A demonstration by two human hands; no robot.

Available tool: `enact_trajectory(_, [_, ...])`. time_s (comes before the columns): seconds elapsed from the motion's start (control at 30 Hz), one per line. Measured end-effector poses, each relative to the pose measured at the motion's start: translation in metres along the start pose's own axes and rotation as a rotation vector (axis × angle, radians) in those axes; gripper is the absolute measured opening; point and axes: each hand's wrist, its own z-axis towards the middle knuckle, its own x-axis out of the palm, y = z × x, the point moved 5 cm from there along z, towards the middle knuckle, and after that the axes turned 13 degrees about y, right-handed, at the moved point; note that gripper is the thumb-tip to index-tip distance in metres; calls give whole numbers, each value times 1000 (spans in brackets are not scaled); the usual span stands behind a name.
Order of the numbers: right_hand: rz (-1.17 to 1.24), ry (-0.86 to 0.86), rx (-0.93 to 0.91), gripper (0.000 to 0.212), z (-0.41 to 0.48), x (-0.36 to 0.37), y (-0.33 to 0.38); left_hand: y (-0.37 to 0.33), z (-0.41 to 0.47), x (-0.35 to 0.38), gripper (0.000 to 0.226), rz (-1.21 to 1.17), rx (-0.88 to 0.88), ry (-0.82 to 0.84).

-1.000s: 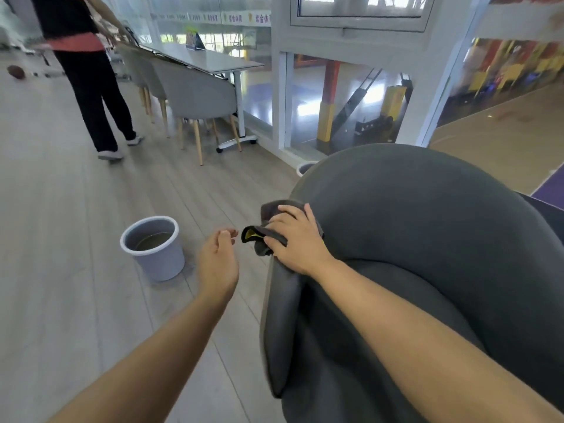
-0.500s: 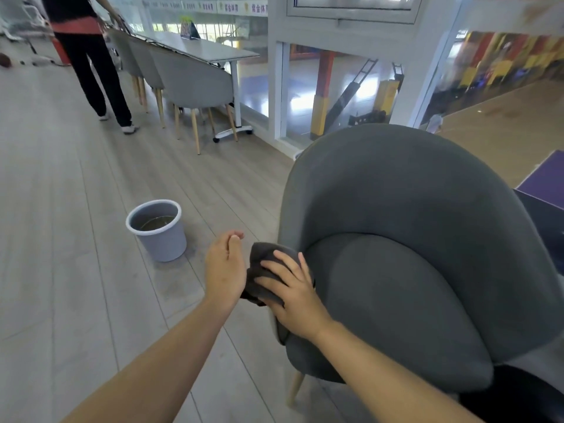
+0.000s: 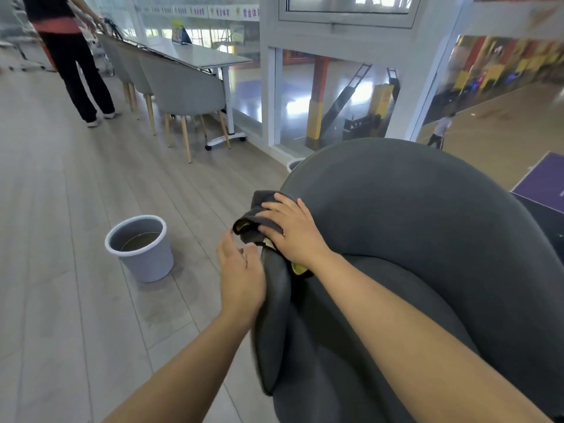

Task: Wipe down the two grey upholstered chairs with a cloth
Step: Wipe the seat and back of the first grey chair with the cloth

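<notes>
Right hand: the right hand (image 3: 293,230) lies flat with its fingers spread, pressing the cloth (image 3: 259,210) onto the chair's rim. A flat palm suits rubbing rather than carrying.
Cloth: dark grey with a yellow edge, bunched under the palm at the chair's 9 o'clock rim, with a fold hanging over the outer side.
Left hand: the left hand (image 3: 241,273) is relaxed with its fingers straight and holds nothing. It sits just beside the rim's outer face, probably to steady the chair; I cannot tell if it touches.
Chair: the dark grey chair (image 3: 412,215) curves from 9 round to 3 o'clock. The rim runs unbroken, so the stroke can likely follow it toward 12.
Open room: bare floor (image 3: 61,270) stretches from 7 to 10 o'clock.
Bucket: the bucket (image 3: 140,250) stands at 9 o'clock, near but apart, and seems placed for rinsing.
Further off: the bench (image 3: 195,53) with pale chairs (image 3: 183,87) at 11 o'clock, a person (image 3: 71,65) beside them.
</notes>
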Motion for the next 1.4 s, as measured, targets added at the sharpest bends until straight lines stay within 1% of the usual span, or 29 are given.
enact_trajectory(0.1, [-53, 10, 30, 34, 31, -17, -20, -12, 29, 23, 56, 79, 12, 93])
enact_trajectory(0.17, [-95, 12, 44, 33, 51, -29, -34, -22, 49, 39, 59, 155, -14, 151])
enact_trajectory(0.2, [-113, 9, 57, 33, 60, -35, -43, -26, 57, 48, 61, 240, -32, 169])
enact_trajectory(0.27, [-140, -4, 89, 35, 78, -46, -61, -36, 70, 65, 68, 509, -60, 193])
enact_trajectory(0.3, [-150, -13, 105, 35, 85, -50, -70, -38, 76, 73, 71, 634, -68, 192])
enact_trajectory(0.4, [-193, -28, 124, 34, 103, -63, -95, -39, 91, 78, 74, 757, -109, 161])
enact_trajectory(0.5, [-228, -58, 174, 34, 114, -84, -124, -33, 99, 80, 72, 976, -28, 63])
enact_trajectory(0.63, [-233, -99, 292, 36, 118, -112, -172, -31, 102, 87, 69, 994, -21, 50])
enact_trajectory(0.83, [-283, -169, 386, 39, 98, -146, -227, -36, 101, 87, 71, 1024, -40, 67])
enact_trajectory(1.0, [-309, -174, 577, 44, 57, -187, -285, -50, 117, 99, 73, 1012, -16, 104])
enact_trajectory(1.2, [-345, -172, 762, 48, -14, -210, -330, -88, 177, 154, 78, 1053, 99, 150])
enact_trajectory(1.3, [-365, -187, 837, 48, -59, -216, -346, -115, 199, 199, 80, 1126, 222, 230])
enact_trajectory(1.4, [-318, -213, 918, 48, -103, -218, -353, -143, 203, 247, 78, 1181, 353, 353])
